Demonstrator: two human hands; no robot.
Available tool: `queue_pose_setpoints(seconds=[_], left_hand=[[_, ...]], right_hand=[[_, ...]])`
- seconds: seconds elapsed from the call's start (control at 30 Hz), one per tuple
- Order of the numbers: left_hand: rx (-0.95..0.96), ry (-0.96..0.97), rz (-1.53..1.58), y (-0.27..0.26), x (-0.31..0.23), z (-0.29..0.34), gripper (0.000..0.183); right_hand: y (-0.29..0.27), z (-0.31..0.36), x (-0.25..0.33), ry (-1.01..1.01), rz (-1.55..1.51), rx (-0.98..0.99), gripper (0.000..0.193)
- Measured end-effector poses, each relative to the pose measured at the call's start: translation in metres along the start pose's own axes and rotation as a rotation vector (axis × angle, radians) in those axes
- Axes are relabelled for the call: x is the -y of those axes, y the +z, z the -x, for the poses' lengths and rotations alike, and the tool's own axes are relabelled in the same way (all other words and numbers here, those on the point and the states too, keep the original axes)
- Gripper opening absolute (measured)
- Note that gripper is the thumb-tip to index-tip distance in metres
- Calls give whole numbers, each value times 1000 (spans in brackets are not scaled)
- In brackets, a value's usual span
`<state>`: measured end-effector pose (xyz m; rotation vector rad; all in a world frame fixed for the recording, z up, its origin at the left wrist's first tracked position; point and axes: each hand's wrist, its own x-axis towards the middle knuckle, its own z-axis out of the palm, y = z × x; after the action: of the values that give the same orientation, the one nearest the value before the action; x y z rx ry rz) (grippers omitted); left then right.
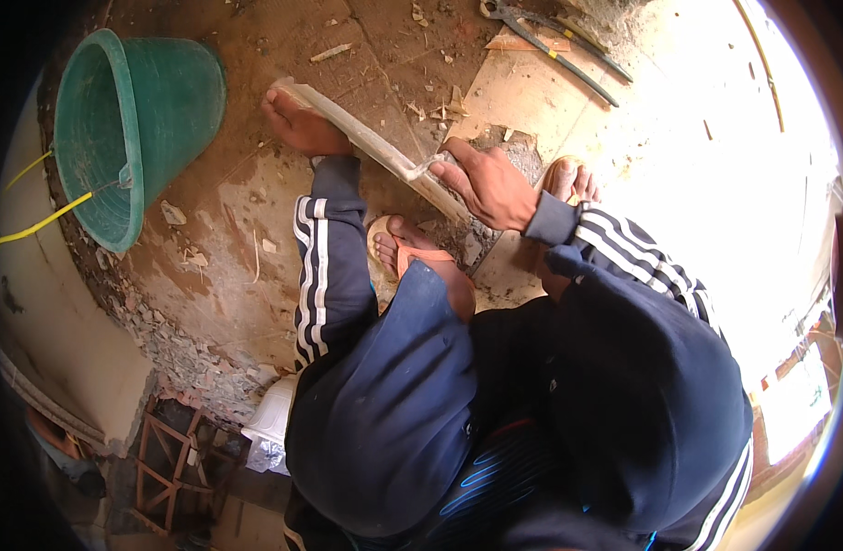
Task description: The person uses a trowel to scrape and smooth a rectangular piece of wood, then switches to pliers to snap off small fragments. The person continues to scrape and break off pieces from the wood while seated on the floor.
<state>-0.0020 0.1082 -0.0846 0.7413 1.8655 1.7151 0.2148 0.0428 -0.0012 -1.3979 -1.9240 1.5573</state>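
Note:
A pale, dusty slab, which looks like a tile, is tilted on edge above the floor between my legs. My left hand is wrapped round its far left end. At the near right part of the slab is my right hand, its fingers closed round a small greyish thing, perhaps a tool, that meets the slab's upper edge. The palm and fingers hide most of that thing, so I cannot make out its kind. Beneath my right hand lies a patch of broken, grey rubble.
A green bucket with a yellow handle lies on its side at the left. Long-handled pincers rest at the far right. Rubble lines the left side, near a white container. My sandalled feet flank the work.

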Motion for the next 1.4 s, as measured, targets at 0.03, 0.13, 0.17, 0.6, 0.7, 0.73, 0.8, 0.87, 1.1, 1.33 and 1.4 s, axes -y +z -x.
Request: queue_pose_setpoints(seconds=[0.03, 0.13, 0.17, 0.6, 0.7, 0.73, 0.8, 0.87, 1.1, 1.33, 1.4], left_hand=[[-19, 87, -70, 0, 1, -1, 38], [4, 92, -53, -2, 1, -2, 37], [33, 88, 9, -2, 1, -1, 37], [39, 103, -87, -8, 9, -7, 41], [52, 322, -262, -10, 16, -8, 39], [49, 286, -197, -11, 18, -8, 39], [53, 71, 28, -14, 20, -9, 38], [40, 63, -20, -14, 21, -10, 37], [-4, 5, 24, -1, 9, -6, 36], [31, 93, -150, -6, 6, -7, 37], [29, 3, 42, -5, 9, -11, 37]], right_hand=[[-2, -2, 0, -96, -37, -75, 34], [-12, 3, -1, -118, -184, -190, 34], [-14, 3, -1, -72, -193, -202, 34], [0, 12, -9, -69, -150, -189, 33], [3, 11, -7, 76, 120, 46, 27], [3, 11, -7, 35, 116, 4, 27], [3, 13, -6, -26, 92, -71, 26], [1, 17, -5, -164, -5, -245, 26], [4, 17, -9, 65, 55, -52, 31], [0, 21, -10, -55, -186, -203, 31], [3, 15, -10, 116, 44, 39, 32]])
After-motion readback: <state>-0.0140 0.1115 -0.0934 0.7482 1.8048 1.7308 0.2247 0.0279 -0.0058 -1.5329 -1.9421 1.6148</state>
